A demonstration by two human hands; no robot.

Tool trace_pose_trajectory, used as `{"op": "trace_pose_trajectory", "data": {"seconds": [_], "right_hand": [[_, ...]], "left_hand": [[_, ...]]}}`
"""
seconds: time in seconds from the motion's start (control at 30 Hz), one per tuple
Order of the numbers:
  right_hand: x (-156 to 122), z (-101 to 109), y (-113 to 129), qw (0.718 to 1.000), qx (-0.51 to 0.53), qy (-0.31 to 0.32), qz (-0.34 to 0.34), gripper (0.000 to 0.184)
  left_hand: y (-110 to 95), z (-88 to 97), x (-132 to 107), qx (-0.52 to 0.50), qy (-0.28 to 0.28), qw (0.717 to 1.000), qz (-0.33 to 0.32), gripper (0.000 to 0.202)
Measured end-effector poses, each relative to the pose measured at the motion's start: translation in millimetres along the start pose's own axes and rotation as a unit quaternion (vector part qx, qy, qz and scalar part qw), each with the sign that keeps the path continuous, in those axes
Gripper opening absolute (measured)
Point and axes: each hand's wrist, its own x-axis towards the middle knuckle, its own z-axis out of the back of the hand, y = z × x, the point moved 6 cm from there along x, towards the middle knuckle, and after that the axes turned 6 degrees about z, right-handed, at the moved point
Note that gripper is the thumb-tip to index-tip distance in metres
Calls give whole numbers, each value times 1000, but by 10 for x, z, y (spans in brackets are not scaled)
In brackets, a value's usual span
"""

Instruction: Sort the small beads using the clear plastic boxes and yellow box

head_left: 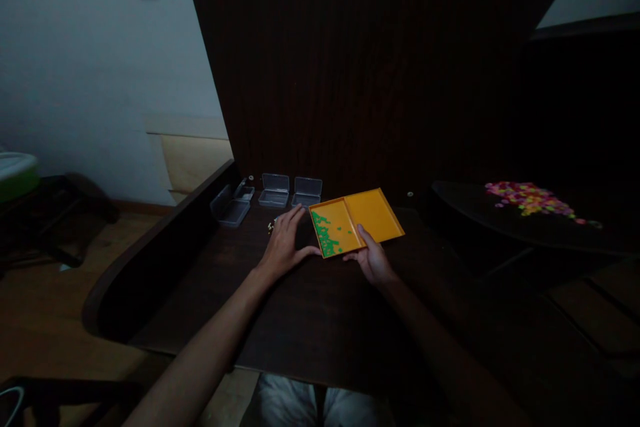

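Note:
An opened yellow box (377, 213) tilts above the dark table, its two halves spread side by side. Small green pieces (325, 237) are heaped along the left side of its left half, with a few scattered nearer the middle. My right hand (374, 260) grips the box at its near edge by the fold, thumb on the inside and fingers underneath. At the box's left end is my left hand (285, 240), fingers and thumb spread apart; its thumb tip is at the near left corner, and whether it touches cannot be made out. Tiny pale pieces (271, 226) lie beside the left hand.
Several transparent plastic cases with raised lids, among them one case (274, 199) at the back and another (235, 212) further left, stand on the table (310, 320). A raised side edge (150, 247) bounds the left. Colourful pieces (533, 199) lie on a dark surface at right.

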Motion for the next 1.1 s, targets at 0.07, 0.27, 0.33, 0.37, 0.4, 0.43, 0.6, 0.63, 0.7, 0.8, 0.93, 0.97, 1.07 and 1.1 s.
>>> {"op": "trace_pose_trajectory", "data": {"seconds": [0.07, 0.27, 0.33, 0.37, 0.4, 0.43, 0.6, 0.63, 0.7, 0.8, 0.93, 0.97, 1.07, 1.1], "right_hand": [[-12, -28, 5, 1000, 7, -15, 24, 30], [7, -201, -28, 999, 34, -1, 42, 34], [40, -259, -87, 999, 45, -7, 24, 33], [59, -292, -123, 999, 51, -9, 13, 33], [80, -327, -160, 998, 57, -12, 4, 33], [102, -364, -196, 998, 63, -14, -5, 33], [249, -573, -319, 996, 89, -22, -9, 34], [283, -612, -333, 995, 93, -27, -5, 35], [346, -679, -355, 995, 96, -39, 3, 38], [408, -760, -373, 994, 94, -44, 15, 44], [419, -802, -385, 995, 89, -39, 24, 49], [415, -805, -388, 995, 85, -37, 25, 49], [401, -816, -403, 997, 64, -27, 33, 52], [398, -819, -411, 997, 56, -26, 35, 53]], "left_hand": [[2, -10, -4, 11, 9, 1000, -7, 77], [1, -14, -6, 8, 52, 998, -45, 49], [53, 13, 6, 8, 52, 998, -41, 44], [91, 29, 13, 12, 47, 998, -36, 42], [137, 46, 20, 18, 41, 999, -30, 40], [187, 63, 27, 26, 33, 999, -24, 38], [425, 130, 50, 60, -12, 998, 18, 34], [474, 142, 51, 66, -23, 997, 33, 35], [578, 151, 51, 76, -36, 994, 66, 40], [736, 99, 48, 82, -15, 991, 110, 52], [885, -24, 64, 74, 38, 986, 147, 63], [902, -49, 75, 70, 47, 985, 151, 65], [922, -95, 113, 53, 63, 983, 164, 70], [922, -98, 124, 46, 63, 983, 169, 71]]}}
